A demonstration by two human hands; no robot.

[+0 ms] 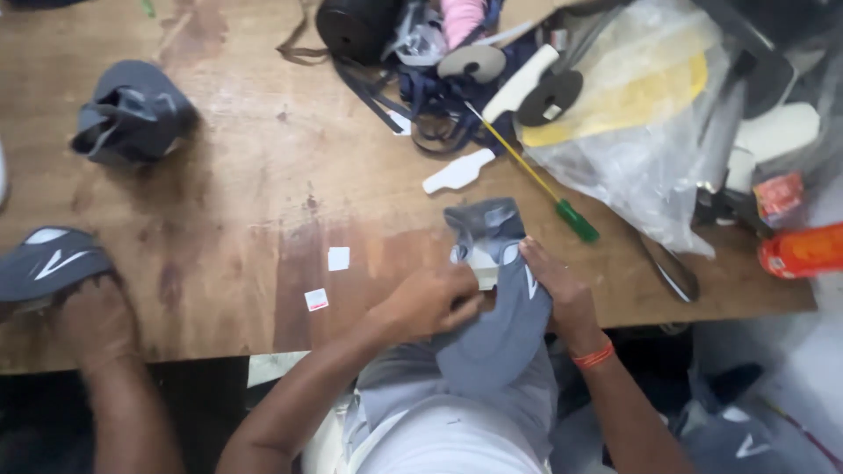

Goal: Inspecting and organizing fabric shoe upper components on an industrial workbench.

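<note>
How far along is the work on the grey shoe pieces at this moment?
Apparently done: a folded grey upper lies far left on the wooden table; a co-worker's hand rests by another grey piece. In hand: left hand and right hand press a white patch onto a grey upper. Left: two small white stickers lie unused.

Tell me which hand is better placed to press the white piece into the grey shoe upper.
Probably the left hand: its fingertips already touch the white piece on the grey shoe upper. The right hand grips the upper's edge.
</note>
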